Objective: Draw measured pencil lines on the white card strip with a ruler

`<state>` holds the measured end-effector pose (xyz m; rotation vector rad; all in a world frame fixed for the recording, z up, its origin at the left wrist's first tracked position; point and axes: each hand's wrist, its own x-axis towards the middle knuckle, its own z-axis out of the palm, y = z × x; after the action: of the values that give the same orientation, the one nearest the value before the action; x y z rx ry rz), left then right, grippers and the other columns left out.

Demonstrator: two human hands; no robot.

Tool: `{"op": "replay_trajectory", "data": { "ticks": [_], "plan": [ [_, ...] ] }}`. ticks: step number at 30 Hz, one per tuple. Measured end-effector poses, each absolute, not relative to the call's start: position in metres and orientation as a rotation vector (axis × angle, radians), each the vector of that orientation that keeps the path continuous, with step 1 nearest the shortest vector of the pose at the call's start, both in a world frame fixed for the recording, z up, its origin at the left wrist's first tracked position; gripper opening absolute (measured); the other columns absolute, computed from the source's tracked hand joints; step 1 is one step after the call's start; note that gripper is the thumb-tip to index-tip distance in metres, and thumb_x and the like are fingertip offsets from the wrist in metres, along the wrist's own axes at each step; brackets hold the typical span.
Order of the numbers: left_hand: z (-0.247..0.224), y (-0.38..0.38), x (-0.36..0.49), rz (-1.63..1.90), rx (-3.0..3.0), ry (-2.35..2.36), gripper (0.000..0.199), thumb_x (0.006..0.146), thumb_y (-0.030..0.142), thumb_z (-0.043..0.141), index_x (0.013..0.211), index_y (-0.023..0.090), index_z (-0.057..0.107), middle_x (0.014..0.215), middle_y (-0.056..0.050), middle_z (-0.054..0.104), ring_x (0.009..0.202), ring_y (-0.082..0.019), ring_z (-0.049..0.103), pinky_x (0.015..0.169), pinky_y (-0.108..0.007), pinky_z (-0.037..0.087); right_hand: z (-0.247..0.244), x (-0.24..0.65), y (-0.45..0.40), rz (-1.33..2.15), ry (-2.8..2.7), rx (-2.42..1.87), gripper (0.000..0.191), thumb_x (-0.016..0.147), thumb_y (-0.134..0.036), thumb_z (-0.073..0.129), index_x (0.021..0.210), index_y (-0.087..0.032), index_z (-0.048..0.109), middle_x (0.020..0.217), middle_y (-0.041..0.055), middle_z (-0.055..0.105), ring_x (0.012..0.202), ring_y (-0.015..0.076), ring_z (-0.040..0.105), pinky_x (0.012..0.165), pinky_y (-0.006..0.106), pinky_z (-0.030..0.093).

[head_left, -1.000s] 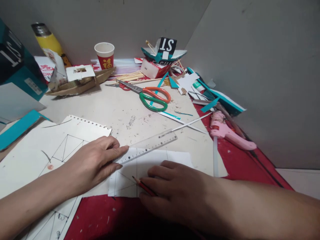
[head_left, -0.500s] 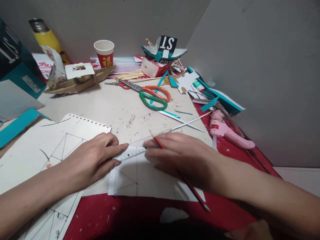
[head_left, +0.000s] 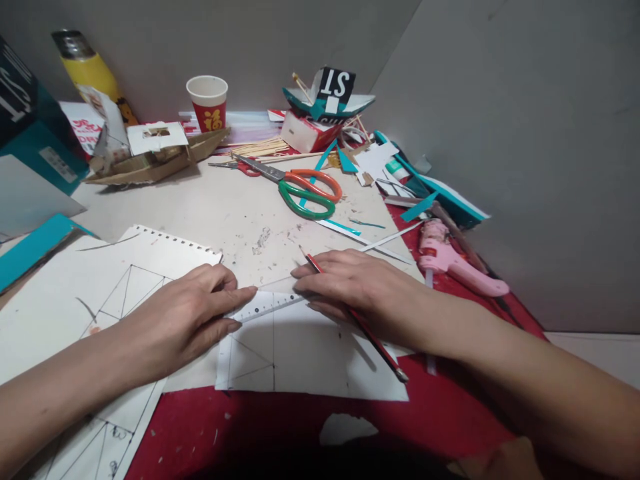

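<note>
My left hand (head_left: 187, 313) presses the left end of a clear ruler (head_left: 273, 303) with thumb and forefinger. The ruler lies slanted across a white sheet (head_left: 310, 360) that carries thin pencil lines and a few dots. My right hand (head_left: 360, 287) rests its fingertips on the ruler's other end. A red and black pencil (head_left: 377, 347) is held in that same hand, its tip pointing up and left past the fingers. Under my left forearm lies a torn-out notebook page (head_left: 45, 320) with triangles drawn on it.
Orange-and-green scissors (head_left: 307, 210) lie beyond the hands. A pink glue gun (head_left: 443, 257) is at the right. At the back stand a paper cup (head_left: 207, 113), a cardboard boat (head_left: 145, 170), a yellow bottle (head_left: 95, 73) and a teal boat-shaped piece (head_left: 300, 103). Bamboo sticks (head_left: 260, 148) lie behind the scissors.
My right hand, blurred before, has settled onto the ruler's right end, with the pencil's rear end shifted slightly up and left. My left hand stays on the ruler.
</note>
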<state>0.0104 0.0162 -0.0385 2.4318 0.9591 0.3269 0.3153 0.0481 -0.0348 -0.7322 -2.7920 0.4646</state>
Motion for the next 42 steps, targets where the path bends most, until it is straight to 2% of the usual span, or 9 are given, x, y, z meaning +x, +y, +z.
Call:
{"op": "replay_trajectory", "data": {
  "ticks": [8,14,17,24,33,38,42],
  "plan": [
    [-0.038,0.020,0.006,0.337,2.375,0.926,0.032,0.102,0.028,0.050,0.131,0.027,0.065,0.106,-0.007,0.062,0.094,-0.022,0.059,0.079,-0.034,0.048,-0.037,0.315,0.050,0.449,-2.805,-0.741,0.025,0.107,-0.021,0.045,0.109,-0.020,0.070,0.098,0.0104,0.073,0.091,0.0226,0.062,0.083,0.038,0.047],
    [-0.031,0.027,-0.008,0.210,2.223,0.885,0.042,0.100,0.025,0.052,0.141,0.032,0.059,0.124,-0.007,0.060,0.109,-0.023,0.060,0.092,-0.035,0.050,-0.039,0.316,0.049,0.442,-2.814,-0.742,0.025,0.106,-0.019,0.045,0.110,-0.020,0.070,0.102,0.0116,0.074,0.095,0.0236,0.062,0.085,0.039,0.047],
    [-0.026,0.029,-0.011,0.130,2.205,0.895,0.043,0.100,0.026,0.053,0.141,0.032,0.058,0.126,-0.007,0.060,0.110,-0.022,0.061,0.095,-0.035,0.050,-0.038,0.316,0.048,0.424,-2.820,-0.748,0.025,0.106,-0.019,0.045,0.110,-0.021,0.070,0.104,0.0118,0.074,0.096,0.0239,0.063,0.085,0.038,0.048],
    [-0.021,0.030,-0.011,0.058,2.199,0.927,0.047,0.097,0.022,0.053,0.142,0.034,0.058,0.129,-0.006,0.060,0.113,-0.023,0.062,0.096,-0.034,0.050,-0.039,0.316,0.048,0.383,-2.827,-0.724,0.025,0.106,-0.018,0.046,0.112,-0.019,0.070,0.111,0.0132,0.075,0.100,0.0249,0.064,0.086,0.038,0.050],
    [-0.019,0.029,-0.010,0.029,2.158,0.954,0.044,0.097,0.026,0.054,0.140,0.033,0.060,0.132,-0.007,0.058,0.118,-0.025,0.059,0.098,-0.038,0.049,-0.037,0.315,0.048,0.355,-2.823,-0.681,0.028,0.106,-0.017,0.043,0.112,-0.014,0.070,0.112,0.0158,0.075,0.098,0.0259,0.065,0.087,0.039,0.050],
    [-0.022,0.028,-0.009,0.059,2.158,0.924,0.041,0.099,0.029,0.053,0.140,0.032,0.060,0.126,-0.007,0.059,0.110,-0.023,0.060,0.094,-0.036,0.050,-0.036,0.315,0.048,0.345,-2.820,-0.683,0.028,0.106,-0.016,0.042,0.112,-0.014,0.070,0.110,0.0159,0.075,0.097,0.0258,0.065,0.086,0.040,0.051],
    [-0.026,0.027,-0.007,0.137,2.213,0.866,0.045,0.100,0.023,0.048,0.143,0.031,0.058,0.121,-0.007,0.059,0.107,-0.022,0.059,0.091,-0.034,0.049,-0.037,0.315,0.048,0.341,-2.824,-0.702,0.029,0.106,-0.017,0.042,0.111,-0.017,0.070,0.109,0.0148,0.075,0.098,0.0251,0.065,0.086,0.040,0.051]
  ]
}}
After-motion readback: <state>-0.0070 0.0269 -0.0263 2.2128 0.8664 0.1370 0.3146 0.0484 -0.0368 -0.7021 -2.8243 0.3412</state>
